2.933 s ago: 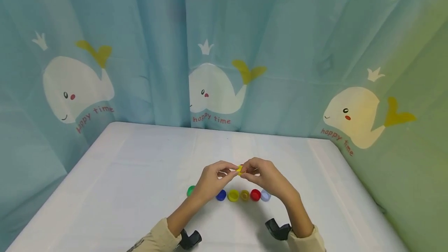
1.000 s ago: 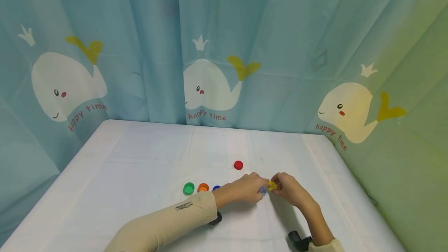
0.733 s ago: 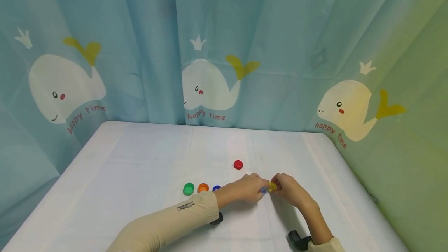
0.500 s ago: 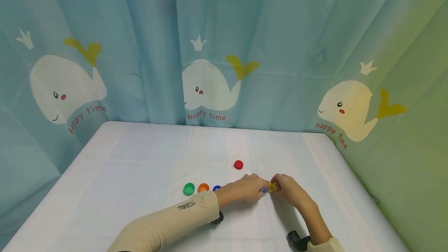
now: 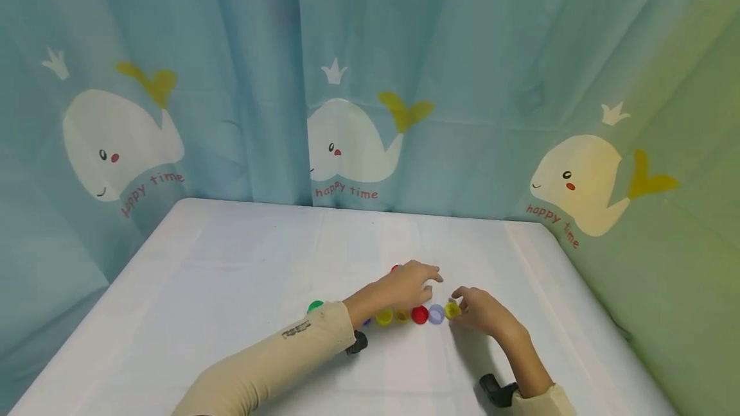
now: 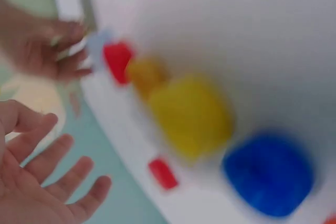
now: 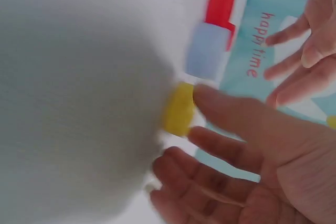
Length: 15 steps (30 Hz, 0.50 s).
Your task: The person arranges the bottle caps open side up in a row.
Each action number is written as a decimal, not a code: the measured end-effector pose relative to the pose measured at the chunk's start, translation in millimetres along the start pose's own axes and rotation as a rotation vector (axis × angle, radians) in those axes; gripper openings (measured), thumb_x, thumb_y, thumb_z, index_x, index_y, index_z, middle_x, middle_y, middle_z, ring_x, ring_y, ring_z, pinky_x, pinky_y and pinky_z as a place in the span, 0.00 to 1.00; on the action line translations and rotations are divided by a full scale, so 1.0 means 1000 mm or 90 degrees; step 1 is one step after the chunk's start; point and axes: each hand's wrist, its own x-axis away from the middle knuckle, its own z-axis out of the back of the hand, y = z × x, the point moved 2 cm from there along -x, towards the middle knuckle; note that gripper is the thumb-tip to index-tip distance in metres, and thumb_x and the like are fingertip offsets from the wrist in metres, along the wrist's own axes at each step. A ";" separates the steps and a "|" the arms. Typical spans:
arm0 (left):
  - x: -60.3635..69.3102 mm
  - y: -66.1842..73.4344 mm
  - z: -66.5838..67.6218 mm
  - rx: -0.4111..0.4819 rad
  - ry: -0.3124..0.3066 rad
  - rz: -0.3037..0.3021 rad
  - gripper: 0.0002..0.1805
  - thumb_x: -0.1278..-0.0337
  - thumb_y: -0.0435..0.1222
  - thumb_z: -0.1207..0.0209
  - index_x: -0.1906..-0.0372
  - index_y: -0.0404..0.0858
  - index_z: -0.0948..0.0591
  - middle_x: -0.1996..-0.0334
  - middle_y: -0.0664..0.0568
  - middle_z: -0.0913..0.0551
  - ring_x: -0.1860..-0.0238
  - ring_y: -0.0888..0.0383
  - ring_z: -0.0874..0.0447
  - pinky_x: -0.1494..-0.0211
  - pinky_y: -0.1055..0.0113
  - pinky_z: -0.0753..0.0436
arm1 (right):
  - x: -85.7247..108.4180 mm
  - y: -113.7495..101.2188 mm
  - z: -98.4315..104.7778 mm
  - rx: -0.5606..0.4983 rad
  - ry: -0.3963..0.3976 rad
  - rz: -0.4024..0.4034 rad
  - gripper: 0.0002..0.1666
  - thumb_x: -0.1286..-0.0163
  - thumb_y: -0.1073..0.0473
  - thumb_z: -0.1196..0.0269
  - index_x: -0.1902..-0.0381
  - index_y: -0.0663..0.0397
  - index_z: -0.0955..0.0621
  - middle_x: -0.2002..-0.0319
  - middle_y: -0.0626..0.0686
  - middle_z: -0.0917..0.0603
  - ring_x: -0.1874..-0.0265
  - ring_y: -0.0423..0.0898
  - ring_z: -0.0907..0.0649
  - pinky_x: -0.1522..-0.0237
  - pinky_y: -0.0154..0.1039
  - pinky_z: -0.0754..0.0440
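Observation:
My left hand (image 5: pixel 407 283) is raised over the row of bottle caps, fingers spread, holding nothing. My right hand (image 5: pixel 482 310) is at the row's right end, beside a small yellow cap (image 5: pixel 452 310). In the right wrist view, thumb and index finger lie loosely apart next to that yellow cap (image 7: pixel 179 109); whether they touch it I cannot tell. Leftward follow a pale blue cap (image 5: pixel 436 314), a red cap (image 5: pixel 420 314), an amber cap (image 5: pixel 401 315), a larger yellow cap (image 5: pixel 384 317) and a blue cap (image 6: pixel 269 174). The left forearm covers part of the row.
A green cap (image 5: pixel 315 306) peeks out past the left sleeve. Behind the left hand, another red cap (image 5: pixel 396 268) sits apart from the row, mostly hidden. All rest on a white table (image 5: pixel 231 262), with a blue-green whale curtain (image 5: pixel 474 82) behind it.
Earlier both hands held the small yellow cap above the table, then brought it to the row's right end. Since half a second ago, my left hand has lifted up and away; the right hand's fingers have loosened.

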 end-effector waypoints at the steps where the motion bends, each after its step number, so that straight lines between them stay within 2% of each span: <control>1: 0.000 -0.003 0.007 -0.003 0.005 0.017 0.18 0.37 0.34 0.47 0.43 0.41 0.22 0.39 0.52 0.27 0.38 0.54 0.32 0.39 0.63 0.32 | -0.001 -0.001 0.002 0.009 -0.014 -0.005 0.25 0.49 0.62 0.27 0.55 0.65 0.22 0.67 0.55 0.19 0.66 0.51 0.20 0.61 0.48 0.21; 3: -0.001 -0.010 0.020 -0.017 0.015 0.057 0.17 0.36 0.36 0.46 0.43 0.41 0.22 0.41 0.52 0.25 0.39 0.54 0.30 0.39 0.62 0.32 | -0.005 -0.003 0.007 0.020 -0.037 -0.010 0.27 0.48 0.57 0.27 0.53 0.63 0.22 0.64 0.56 0.19 0.63 0.53 0.20 0.59 0.50 0.22; 7: 0.001 -0.031 0.037 -0.051 -0.001 0.178 0.15 0.36 0.37 0.46 0.47 0.39 0.20 0.49 0.51 0.20 0.46 0.54 0.24 0.44 0.61 0.26 | -0.021 -0.009 0.014 0.023 -0.040 0.010 0.26 0.43 0.53 0.30 0.52 0.63 0.21 0.60 0.56 0.19 0.60 0.53 0.20 0.57 0.51 0.22; 10: 0.002 -0.047 0.039 -0.073 -0.032 0.258 0.13 0.36 0.36 0.46 0.51 0.36 0.19 0.55 0.49 0.18 0.55 0.54 0.21 0.50 0.62 0.23 | -0.039 -0.015 0.015 0.018 -0.028 0.029 0.21 0.40 0.55 0.32 0.52 0.62 0.21 0.62 0.54 0.19 0.62 0.50 0.20 0.58 0.47 0.21; 12: 0.003 -0.057 0.038 -0.076 -0.054 0.289 0.12 0.37 0.34 0.45 0.53 0.35 0.19 0.58 0.48 0.17 0.58 0.54 0.20 0.51 0.63 0.22 | -0.052 -0.020 0.014 0.011 -0.035 0.036 0.19 0.40 0.58 0.33 0.53 0.61 0.20 0.63 0.53 0.19 0.63 0.49 0.20 0.58 0.45 0.20; 15: 0.005 -0.067 0.034 -0.069 -0.106 0.323 0.12 0.37 0.34 0.44 0.51 0.35 0.20 0.57 0.48 0.18 0.56 0.55 0.21 0.48 0.62 0.24 | -0.071 -0.028 0.010 0.004 -0.060 0.054 0.18 0.39 0.61 0.33 0.52 0.61 0.20 0.64 0.51 0.19 0.64 0.47 0.20 0.59 0.42 0.20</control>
